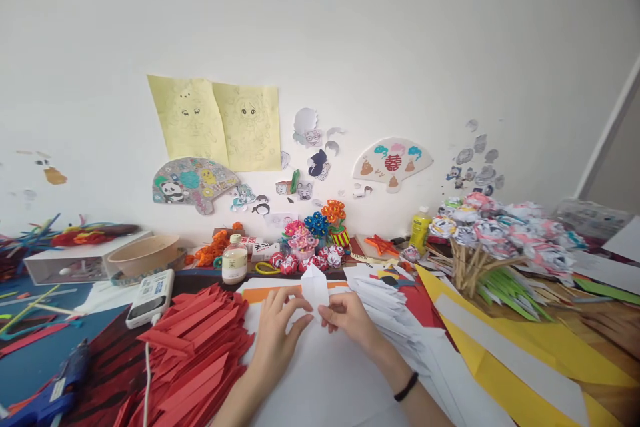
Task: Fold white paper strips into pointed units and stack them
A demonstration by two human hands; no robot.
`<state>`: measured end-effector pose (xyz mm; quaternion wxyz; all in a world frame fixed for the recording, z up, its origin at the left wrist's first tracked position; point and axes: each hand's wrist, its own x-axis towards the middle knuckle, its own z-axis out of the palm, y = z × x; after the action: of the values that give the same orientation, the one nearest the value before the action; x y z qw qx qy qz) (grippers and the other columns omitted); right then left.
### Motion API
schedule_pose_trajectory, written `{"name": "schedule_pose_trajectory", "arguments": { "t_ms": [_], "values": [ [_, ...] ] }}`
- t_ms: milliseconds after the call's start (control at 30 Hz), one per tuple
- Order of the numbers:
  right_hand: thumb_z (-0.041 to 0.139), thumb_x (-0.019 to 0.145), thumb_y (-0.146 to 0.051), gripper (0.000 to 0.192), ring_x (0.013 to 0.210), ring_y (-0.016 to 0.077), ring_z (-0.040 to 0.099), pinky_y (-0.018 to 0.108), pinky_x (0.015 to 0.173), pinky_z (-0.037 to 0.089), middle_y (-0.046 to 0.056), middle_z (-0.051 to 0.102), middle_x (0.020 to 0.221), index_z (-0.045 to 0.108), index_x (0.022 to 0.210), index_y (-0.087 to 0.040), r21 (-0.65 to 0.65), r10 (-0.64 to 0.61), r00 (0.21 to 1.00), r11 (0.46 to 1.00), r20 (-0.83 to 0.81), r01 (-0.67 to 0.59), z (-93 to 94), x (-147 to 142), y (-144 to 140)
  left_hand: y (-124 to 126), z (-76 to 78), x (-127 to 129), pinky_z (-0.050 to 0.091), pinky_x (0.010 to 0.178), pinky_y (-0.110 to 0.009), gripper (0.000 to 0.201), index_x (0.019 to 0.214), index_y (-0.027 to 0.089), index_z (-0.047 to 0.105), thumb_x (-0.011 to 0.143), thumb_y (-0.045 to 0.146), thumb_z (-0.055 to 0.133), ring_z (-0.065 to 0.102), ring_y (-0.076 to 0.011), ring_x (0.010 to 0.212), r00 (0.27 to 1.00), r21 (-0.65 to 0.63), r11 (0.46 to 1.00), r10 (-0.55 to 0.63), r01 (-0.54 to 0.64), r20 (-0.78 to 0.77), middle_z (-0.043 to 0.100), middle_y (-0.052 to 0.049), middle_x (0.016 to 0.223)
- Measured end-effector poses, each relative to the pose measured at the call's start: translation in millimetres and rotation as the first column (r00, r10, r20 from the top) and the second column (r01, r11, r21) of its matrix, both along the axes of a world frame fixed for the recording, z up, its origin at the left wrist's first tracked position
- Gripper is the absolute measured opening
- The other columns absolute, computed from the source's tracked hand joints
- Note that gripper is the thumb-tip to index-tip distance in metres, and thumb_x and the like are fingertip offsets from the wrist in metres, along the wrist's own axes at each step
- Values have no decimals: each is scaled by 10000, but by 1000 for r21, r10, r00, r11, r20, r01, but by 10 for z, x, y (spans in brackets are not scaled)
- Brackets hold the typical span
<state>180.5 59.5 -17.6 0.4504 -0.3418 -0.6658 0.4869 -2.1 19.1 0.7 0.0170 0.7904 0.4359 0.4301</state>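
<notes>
Left hand (277, 320) and right hand (349, 315) both pinch a folded white paper piece (315, 290), apparently pressed onto the tabletop (30, 363), beside stacked red folded strips (197, 347).

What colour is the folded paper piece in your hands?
White; the folded paper piece shows clearly in the head view.
</notes>
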Motion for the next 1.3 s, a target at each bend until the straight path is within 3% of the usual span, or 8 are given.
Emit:
{"name": "schedule_pose_trajectory", "arguments": {
  "t_ms": [133, 233, 300, 467, 900, 1167, 1300],
  "values": [
    [660, 742, -491, 389, 479, 110, 525, 239, 491, 423, 51, 629, 615, 671, 664, -110, 9, 2, 997, 1000, -71, -2, 41, -37, -53, 33, -49, 36, 415, 791, -322, 329, 1115, 240, 507, 810, 313, 605, 523, -206, 926, 955, -121, 992, 76, -43, 285, 562, -55, 1099],
    [679, 739, -462, 354, 502, 111, 536, 244, 513, 439, 60, 647, 671, 701, 737, -109, 13, 33, 994, 999, -101, -32, 40, -52, -74, 58, -105, 67, 406, 693, -283, 216, 956, 216, 584, 823, 385, 565, 545, -177, 769, 934, -273, 962, 81, 18, 349, 632, -27, 938],
    [691, 731, -456, 348, 505, 112, 540, 247, 517, 447, 62, 650, 682, 711, 762, -109, 11, 45, 994, 999, -98, -45, 25, -61, -78, 66, -134, 90, 386, 649, -265, 243, 802, 197, 612, 834, 423, 530, 536, -168, 704, 925, -334, 941, 76, 57, 372, 644, -13, 794],
    [697, 723, -462, 364, 505, 110, 543, 243, 513, 452, 60, 649, 685, 715, 796, -106, 1, 45, 995, 999, -85, -45, -14, -90, -72, 65, -181, 106, 358, 603, -241, 324, 728, 174, 630, 802, 481, 553, 494, -154, 646, 885, -352, 933, 106, 69, 453, 625, -8, 687],
    [656, 753, -455, 348, 487, 110, 545, 229, 482, 446, 53, 650, 663, 703, 777, -111, -19, 58, 995, 998, -76, -60, -14, -119, -105, 45, -142, 104, 341, 578, -226, 392, 622, 166, 624, 771, 524, 570, 446, -140, 595, 890, -335, 942, 138, 17, 434, 564, 8, 590],
    [683, 728, -422, 321, 483, 117, 549, 234, 487, 448, 54, 644, 622, 696, 716, -101, -13, -2, 996, 1000, -86, 1, 14, -97, -95, 46, -121, 36, 336, 572, -227, 364, 713, 169, 672, 826, 481, 522, 487, -148, 626, 918, -367, 923, 45, 112, 393, 634, -13, 666],
    [673, 736, -425, 322, 502, 125, 559, 229, 483, 446, 58, 648, 637, 696, 733, -104, 29, -18, 1000, 999, -21, 19, -28, -104, -73, 40, -132, 34, 346, 582, -233, 334, 699, 171, 651, 824, 457, 533, 483, -148, 623, 933, -319, 947, 79, 40, 350, 623, -8, 656]
  ]
}}
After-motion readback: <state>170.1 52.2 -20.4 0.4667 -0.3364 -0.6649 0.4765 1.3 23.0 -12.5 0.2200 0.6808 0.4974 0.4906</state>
